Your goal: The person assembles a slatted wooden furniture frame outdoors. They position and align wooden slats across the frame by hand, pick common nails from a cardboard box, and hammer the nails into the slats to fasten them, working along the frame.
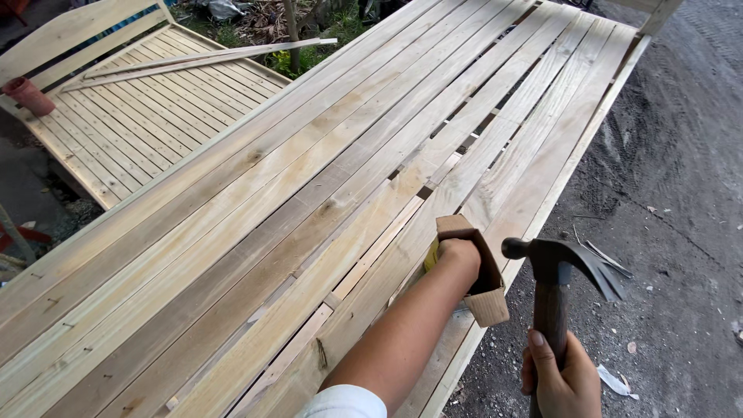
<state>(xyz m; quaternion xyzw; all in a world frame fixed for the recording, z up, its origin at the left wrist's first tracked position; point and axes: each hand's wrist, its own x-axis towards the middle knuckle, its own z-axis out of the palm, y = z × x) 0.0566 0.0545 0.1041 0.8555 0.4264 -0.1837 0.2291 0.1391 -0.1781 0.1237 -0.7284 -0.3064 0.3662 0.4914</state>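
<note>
We look down on a slatted wooden bed frame (325, 178) of pale planks, standing on dark dirt ground (681, 170). Our left hand (457, 259) is reaching into a small open cardboard box (484, 286) at 5 o'clock, near the frame's right edge; we cannot tell what its fingers grasp. Our right hand (561, 379) is clenched around the handle of a claw hammer (561, 267), held upright beside the box. Most slats lie in place, yet gaps and loose thin strips remain toward 1 o'clock, so nailing seems partly done. A second frame (124, 116) sits at 10 o'clock.
</note>
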